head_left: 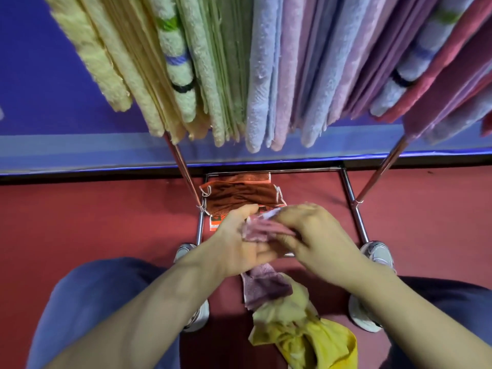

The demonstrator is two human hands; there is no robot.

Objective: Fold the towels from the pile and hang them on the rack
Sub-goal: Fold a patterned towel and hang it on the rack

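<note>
While both my left grip (pixel 238 245) and right grip (pixel 318 235) close on the pink towel (pixel 257 231), bunched between them, its loose length hangs straight down toward the yellow towel (pixel 300 338) below. The rack (pixel 183 166) stands ahead and above, about equally near either grip, so I judge the lift goes up and forward.

1. Your light was bright and even; only soft shadow lay on the floor (pixel 218 347) under your forearms.
2. Motion blur smeared the pink towel (pixel 259 231) between your left hand (pixel 237 246) and right hand (pixel 316 235).
3. Beyond your hands, the wide lens splayed the hanging towels (pixel 239 62) outward.
</note>
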